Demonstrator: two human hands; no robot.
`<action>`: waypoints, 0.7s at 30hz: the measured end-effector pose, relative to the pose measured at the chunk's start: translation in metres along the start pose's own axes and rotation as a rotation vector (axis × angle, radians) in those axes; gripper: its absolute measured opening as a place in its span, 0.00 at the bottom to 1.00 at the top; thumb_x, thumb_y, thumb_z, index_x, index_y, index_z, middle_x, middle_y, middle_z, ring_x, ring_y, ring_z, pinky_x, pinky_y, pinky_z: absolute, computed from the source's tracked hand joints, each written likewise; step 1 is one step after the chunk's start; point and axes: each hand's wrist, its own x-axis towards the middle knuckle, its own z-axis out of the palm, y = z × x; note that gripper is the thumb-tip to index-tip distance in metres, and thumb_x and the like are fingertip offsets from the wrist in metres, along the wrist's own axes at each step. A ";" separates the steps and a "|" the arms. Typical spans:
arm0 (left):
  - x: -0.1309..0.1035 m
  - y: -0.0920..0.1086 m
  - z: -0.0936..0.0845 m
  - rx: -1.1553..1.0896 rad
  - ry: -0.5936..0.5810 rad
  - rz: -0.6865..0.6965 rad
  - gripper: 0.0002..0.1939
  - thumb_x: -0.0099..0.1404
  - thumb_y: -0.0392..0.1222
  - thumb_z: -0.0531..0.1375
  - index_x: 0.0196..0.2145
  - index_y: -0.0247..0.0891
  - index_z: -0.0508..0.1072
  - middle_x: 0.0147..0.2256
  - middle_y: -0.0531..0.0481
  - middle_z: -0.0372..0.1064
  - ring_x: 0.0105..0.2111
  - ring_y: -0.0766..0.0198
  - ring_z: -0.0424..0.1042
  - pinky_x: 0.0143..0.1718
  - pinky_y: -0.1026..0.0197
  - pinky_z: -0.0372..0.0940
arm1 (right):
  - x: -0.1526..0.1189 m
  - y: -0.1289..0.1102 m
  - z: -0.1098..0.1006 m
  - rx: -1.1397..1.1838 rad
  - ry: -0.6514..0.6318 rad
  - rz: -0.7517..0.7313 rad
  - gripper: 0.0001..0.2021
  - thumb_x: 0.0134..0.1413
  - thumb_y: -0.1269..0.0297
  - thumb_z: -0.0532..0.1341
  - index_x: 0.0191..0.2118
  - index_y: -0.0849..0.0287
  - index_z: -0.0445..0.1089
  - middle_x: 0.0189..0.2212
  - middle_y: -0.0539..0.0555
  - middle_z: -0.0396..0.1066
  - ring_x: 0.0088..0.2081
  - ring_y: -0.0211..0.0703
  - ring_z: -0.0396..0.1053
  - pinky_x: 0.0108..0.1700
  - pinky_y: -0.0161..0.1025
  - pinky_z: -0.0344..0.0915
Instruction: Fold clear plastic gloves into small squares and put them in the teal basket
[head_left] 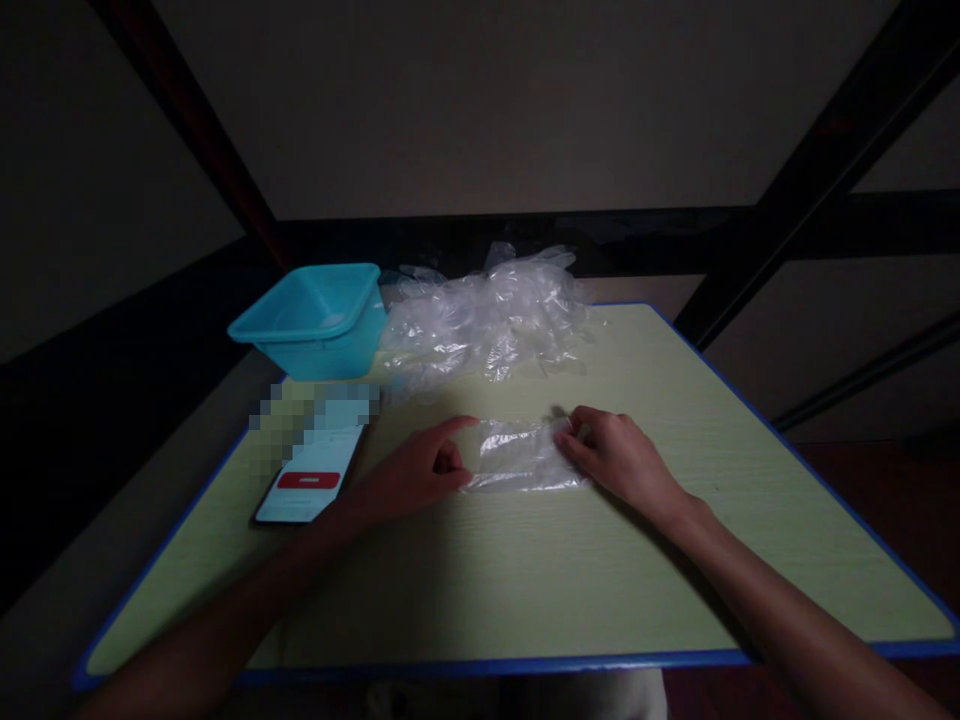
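A flat, roughly rectangular piece of thin clear plastic lies on the table between my hands; whether it is a bag or a folded glove I cannot tell. My left hand is at its left end, thumb and index finger spread apart, their tips touching the upper and lower left corners. At the right end, my right hand has its thumb and fingers closed on the plastic's edge. Behind it rises a loose heap of crumpled clear plastic pieces, some with finger-like tips.
A turquoise plastic basin stands at the back left, beside the heap. In front of it lies a phone with a lit, partly blurred screen, close to my left forearm. Blue edging borders the pale wood-look table. Dark bars cross the wall behind.
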 end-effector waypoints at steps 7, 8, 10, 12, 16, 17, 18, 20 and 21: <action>0.001 -0.006 0.004 0.053 0.048 0.053 0.27 0.52 0.34 0.56 0.51 0.33 0.61 0.21 0.60 0.59 0.21 0.68 0.60 0.24 0.66 0.55 | 0.004 0.006 -0.006 0.239 -0.036 0.026 0.10 0.50 0.60 0.54 0.24 0.58 0.62 0.17 0.51 0.65 0.19 0.38 0.61 0.23 0.35 0.51; 0.001 -0.006 0.005 0.057 0.054 0.061 0.27 0.52 0.34 0.56 0.51 0.34 0.62 0.21 0.60 0.59 0.21 0.69 0.60 0.23 0.66 0.55 | 0.004 0.006 -0.005 0.208 -0.026 0.017 0.10 0.51 0.60 0.53 0.23 0.58 0.62 0.18 0.51 0.65 0.20 0.39 0.61 0.23 0.35 0.51; 0.001 -0.007 0.006 0.068 0.062 0.073 0.26 0.52 0.33 0.56 0.51 0.33 0.62 0.20 0.60 0.59 0.21 0.69 0.60 0.23 0.66 0.55 | 0.004 0.006 -0.004 0.106 -0.005 0.013 0.10 0.51 0.61 0.53 0.23 0.58 0.62 0.19 0.52 0.66 0.21 0.39 0.61 0.24 0.36 0.51; 0.001 -0.007 0.006 0.086 0.068 0.078 0.27 0.52 0.33 0.56 0.51 0.33 0.62 0.20 0.60 0.59 0.21 0.69 0.60 0.23 0.66 0.55 | 0.003 0.006 -0.003 -0.003 0.017 0.027 0.09 0.51 0.61 0.54 0.24 0.57 0.63 0.20 0.53 0.68 0.22 0.40 0.62 0.24 0.36 0.50; 0.001 -0.006 0.007 0.110 0.067 0.086 0.26 0.52 0.32 0.55 0.51 0.33 0.62 0.20 0.60 0.59 0.21 0.69 0.60 0.23 0.67 0.54 | 0.002 0.009 -0.001 -0.089 0.054 0.040 0.08 0.52 0.59 0.55 0.30 0.57 0.64 0.24 0.54 0.70 0.24 0.43 0.65 0.24 0.36 0.51; 0.001 -0.006 0.007 0.108 0.066 0.089 0.26 0.52 0.32 0.55 0.51 0.33 0.62 0.20 0.60 0.60 0.21 0.69 0.60 0.23 0.67 0.54 | 0.002 0.011 -0.002 -0.085 0.063 0.038 0.08 0.52 0.59 0.55 0.31 0.57 0.65 0.24 0.54 0.71 0.25 0.43 0.66 0.25 0.36 0.51; 0.001 -0.007 0.008 0.106 0.066 0.092 0.26 0.52 0.32 0.55 0.51 0.33 0.62 0.20 0.60 0.60 0.21 0.69 0.60 0.23 0.67 0.54 | 0.002 0.013 -0.002 -0.078 0.071 0.035 0.08 0.52 0.59 0.55 0.32 0.57 0.65 0.24 0.54 0.71 0.25 0.43 0.66 0.25 0.36 0.52; 0.001 -0.008 0.008 0.104 0.071 0.099 0.26 0.52 0.32 0.55 0.51 0.34 0.62 0.20 0.60 0.60 0.21 0.69 0.60 0.23 0.67 0.55 | 0.002 0.016 -0.003 -0.071 0.091 0.033 0.08 0.52 0.59 0.55 0.33 0.57 0.65 0.24 0.54 0.71 0.25 0.43 0.66 0.24 0.36 0.52; 0.000 -0.009 0.008 0.104 0.072 0.099 0.26 0.52 0.32 0.55 0.51 0.34 0.62 0.20 0.60 0.60 0.21 0.69 0.60 0.23 0.67 0.55 | 0.002 0.017 -0.003 -0.072 0.102 0.035 0.07 0.51 0.60 0.55 0.33 0.57 0.65 0.23 0.54 0.71 0.24 0.43 0.66 0.24 0.36 0.52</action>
